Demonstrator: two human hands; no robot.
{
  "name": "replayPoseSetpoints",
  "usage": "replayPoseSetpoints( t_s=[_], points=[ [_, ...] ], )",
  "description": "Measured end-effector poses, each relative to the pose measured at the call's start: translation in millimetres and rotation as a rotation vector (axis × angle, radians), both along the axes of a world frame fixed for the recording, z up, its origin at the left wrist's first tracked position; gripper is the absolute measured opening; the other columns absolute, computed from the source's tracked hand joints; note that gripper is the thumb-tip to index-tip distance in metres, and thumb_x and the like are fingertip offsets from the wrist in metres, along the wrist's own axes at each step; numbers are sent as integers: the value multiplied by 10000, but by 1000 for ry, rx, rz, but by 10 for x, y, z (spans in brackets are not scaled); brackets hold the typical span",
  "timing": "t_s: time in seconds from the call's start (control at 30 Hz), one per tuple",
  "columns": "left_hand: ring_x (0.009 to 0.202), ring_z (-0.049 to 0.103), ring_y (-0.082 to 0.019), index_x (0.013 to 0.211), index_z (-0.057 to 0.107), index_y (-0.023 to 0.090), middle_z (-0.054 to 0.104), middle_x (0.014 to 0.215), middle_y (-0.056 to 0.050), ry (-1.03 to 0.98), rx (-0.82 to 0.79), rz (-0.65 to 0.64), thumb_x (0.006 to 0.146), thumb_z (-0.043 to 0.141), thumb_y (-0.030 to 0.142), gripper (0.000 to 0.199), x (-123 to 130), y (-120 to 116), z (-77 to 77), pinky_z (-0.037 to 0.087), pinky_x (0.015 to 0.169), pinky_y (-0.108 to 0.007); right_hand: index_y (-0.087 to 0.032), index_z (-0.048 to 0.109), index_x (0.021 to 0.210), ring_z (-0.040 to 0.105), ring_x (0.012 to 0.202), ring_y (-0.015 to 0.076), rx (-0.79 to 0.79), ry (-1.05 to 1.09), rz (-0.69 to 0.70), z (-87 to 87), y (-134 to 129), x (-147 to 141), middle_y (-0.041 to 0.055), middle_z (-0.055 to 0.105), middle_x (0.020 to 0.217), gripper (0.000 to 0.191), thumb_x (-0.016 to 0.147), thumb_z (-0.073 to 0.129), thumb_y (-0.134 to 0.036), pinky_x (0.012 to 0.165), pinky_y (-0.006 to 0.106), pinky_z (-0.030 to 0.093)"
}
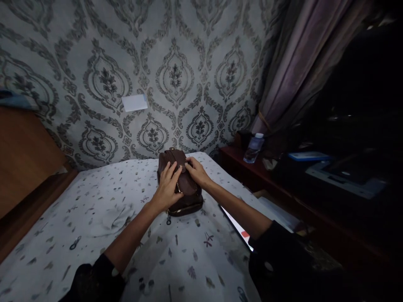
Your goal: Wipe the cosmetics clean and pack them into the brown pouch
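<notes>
A small brown leather-look bag [188,184] with a flap and gold-coloured zips lies on the white patterned bed sheet [126,188]. My left hand [168,189] rests on the bag's left side and top, its fingers spread. On the bag's right side, my right hand [198,173] has its fingers bent and its thumb and fingertips closed at the edge of the flap. The flap's edge under those fingertips is partly hidden. A zip pull [168,220] hangs at the bag's lower left corner.
Right of the bed, a dark red ledge [231,156] bears a clear water bottle [253,148] and a blue-edged item [310,156]. A lit screen [237,226] lies under my right forearm. A wooden board [28,155] stands left; the patterned wall [176,121] is behind.
</notes>
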State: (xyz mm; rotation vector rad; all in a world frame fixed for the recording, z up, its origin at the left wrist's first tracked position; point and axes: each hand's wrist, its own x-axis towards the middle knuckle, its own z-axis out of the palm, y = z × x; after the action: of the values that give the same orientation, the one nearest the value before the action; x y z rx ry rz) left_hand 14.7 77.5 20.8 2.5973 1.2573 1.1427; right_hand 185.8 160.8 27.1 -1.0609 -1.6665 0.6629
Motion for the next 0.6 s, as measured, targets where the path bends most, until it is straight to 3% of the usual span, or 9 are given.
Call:
replayPoseSetpoints(
  t_s=[0.1,0.2,0.27,0.43,0.6],
  points=[
    [1518,90,-346,1495,348,191,254,1603,-173,8,19,2,713,708,195,861,3,-20,1,194,1195,-581,-223,597,1167,591,1077,254,35,-14,1,-35,-142,15,82,658,1183,369,842,495,-362,979,420,433],
    [1517,102,-344,1496,345,211,264,1599,-166,18,22,14,718,704,189,857,20,-39,-3,219,1179,-606,-219,499,1352,486,1302,257,74,-35,-16,-108,-356,-1,114,539,1412,480,917,422,-408,1119,464,340],
    [1515,118,-342,1500,332,224,274,1597,-161,19,12,30,723,701,197,860,38,-46,-7,229,1170,-623,-207,483,1391,418,1375,260,110,-92,-77,-169,-517,-48,131,494,1461,513,955,362,-450,1163,487,288],
    [1518,99,-343,1520,277,197,253,1605,-180,37,-49,-4,739,662,215,870,12,-35,24,187,1176,-640,-252,510,1400,315,1431,332,204,-262,-316,-317,-868,-243,143,410,1513,550,941,403,-538,1135,572,291],
    [1528,-9,-313,1575,4,181,67,1654,-157,151,-242,-190,684,673,207,1115,-211,-45,210,94,1220,-572,-235,463,1437,309,1417,370,298,-388,-422,-380,-989,-340,167,339,1543,644,910,439,-604,1083,603,339]
  ],
)
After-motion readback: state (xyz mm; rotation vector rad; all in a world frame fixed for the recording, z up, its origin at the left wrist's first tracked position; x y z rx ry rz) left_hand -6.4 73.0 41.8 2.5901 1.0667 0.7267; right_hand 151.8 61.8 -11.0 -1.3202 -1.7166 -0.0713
